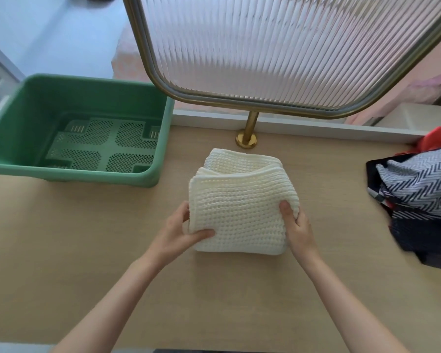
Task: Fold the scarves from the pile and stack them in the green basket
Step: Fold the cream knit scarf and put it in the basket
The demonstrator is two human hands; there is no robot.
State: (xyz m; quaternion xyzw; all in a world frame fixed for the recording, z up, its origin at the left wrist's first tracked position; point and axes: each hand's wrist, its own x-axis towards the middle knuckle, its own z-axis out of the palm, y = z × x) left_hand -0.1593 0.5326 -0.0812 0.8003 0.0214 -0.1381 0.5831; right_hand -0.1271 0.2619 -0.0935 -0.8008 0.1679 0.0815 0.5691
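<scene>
Head view, left hand (pixel 179 233), right hand (pixel 297 225) — each grip pinching folded cream scarf (pixel 237 197), green basket (pixel 36 103) apart

Folded cream knit scarf (pixel 237 207) lies between green basket (pixel 92 80) and pile (pixel 418 192), perhaps three scarves.

Bare forearms (pixel 117 289) — bare left hand (pixel 181 233), bare right hand (pixel 297 225)

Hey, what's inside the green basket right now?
In the green basket only its own perforated floor shows; no scarf is in it. Its near wall covers a thin strip of that floor along the front. The folded white scarf is outside it.
</scene>
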